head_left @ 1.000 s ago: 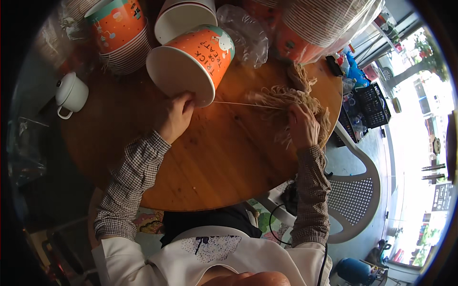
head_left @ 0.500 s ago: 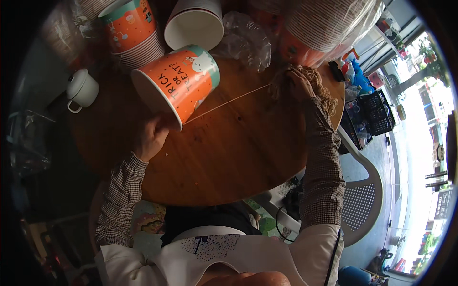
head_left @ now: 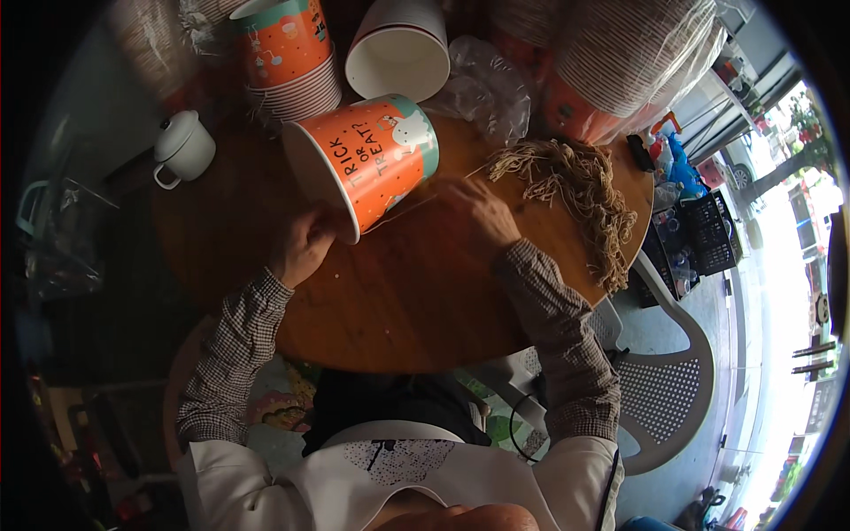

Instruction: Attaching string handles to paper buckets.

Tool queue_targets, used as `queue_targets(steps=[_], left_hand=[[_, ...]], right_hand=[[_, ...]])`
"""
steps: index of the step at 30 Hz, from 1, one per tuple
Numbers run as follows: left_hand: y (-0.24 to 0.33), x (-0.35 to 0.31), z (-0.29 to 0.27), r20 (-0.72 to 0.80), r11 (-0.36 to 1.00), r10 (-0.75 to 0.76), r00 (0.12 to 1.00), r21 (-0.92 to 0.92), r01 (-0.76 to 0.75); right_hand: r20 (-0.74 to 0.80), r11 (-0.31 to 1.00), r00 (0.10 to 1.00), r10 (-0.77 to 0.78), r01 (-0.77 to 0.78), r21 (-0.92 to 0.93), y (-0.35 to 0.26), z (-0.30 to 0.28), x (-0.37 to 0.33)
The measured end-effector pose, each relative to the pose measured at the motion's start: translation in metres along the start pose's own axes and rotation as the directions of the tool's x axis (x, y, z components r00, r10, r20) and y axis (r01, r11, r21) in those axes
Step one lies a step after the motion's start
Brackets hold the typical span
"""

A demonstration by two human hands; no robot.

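An orange paper bucket (head_left: 354, 155) with a green band and white rim lies tilted on its side, its mouth facing left. My left hand (head_left: 303, 248) is closed at the near edge of its rim, fingertips partly hidden there. A thin tan string (head_left: 407, 212) runs from beside this rim toward a loose bundle of string (head_left: 584, 195) at the table's right side. Over the middle of the table, my right hand (head_left: 478, 217) is curled around the string, with its fingers somewhat blurred.
Behind stand stacked orange buckets (head_left: 288, 53), a white-mouthed stack (head_left: 398, 62), crumpled clear plastic (head_left: 487, 88) and plastic-wrapped buckets (head_left: 629, 62). A white lidded mug (head_left: 184, 149) is at far left. A grey chair (head_left: 664, 389) and black crate (head_left: 708, 232) are right of the round wooden table (head_left: 381, 310).
My right hand has left the string bundle and come left along the string, nearer the bucket. The bundle is now uncovered. My left hand stays by the rim; the whole view has shifted slightly.
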State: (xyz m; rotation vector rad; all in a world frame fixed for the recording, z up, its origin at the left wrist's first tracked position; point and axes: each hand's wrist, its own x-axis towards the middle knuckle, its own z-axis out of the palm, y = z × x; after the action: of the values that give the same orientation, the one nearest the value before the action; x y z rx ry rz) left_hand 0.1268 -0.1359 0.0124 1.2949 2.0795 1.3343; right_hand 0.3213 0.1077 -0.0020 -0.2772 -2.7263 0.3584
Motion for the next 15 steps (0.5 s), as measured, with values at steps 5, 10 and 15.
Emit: queue_targets(steps=[5,10,15], left_hand=[[-0.076,-0.036,-0.037,-0.133,0.823,0.381,0.915,0.501,-0.269],[-0.04,-0.051,-0.052,-0.052,0.934,0.238,0.97,0.287,-0.214],[-0.041,-0.054,-0.037,-0.144,0.925,0.253,0.957,0.327,-0.195]], right_hand=[[-0.146,0.949,0.961,0.234,-0.258,-0.183,0.097,-0.018,0.016],[-0.199,0.892,0.966,0.163,-0.231,-0.389,0.174,-0.04,-0.019],[-0.322,0.995,0.942,-0.096,0.103,0.005,0.019,0.006,0.006]])
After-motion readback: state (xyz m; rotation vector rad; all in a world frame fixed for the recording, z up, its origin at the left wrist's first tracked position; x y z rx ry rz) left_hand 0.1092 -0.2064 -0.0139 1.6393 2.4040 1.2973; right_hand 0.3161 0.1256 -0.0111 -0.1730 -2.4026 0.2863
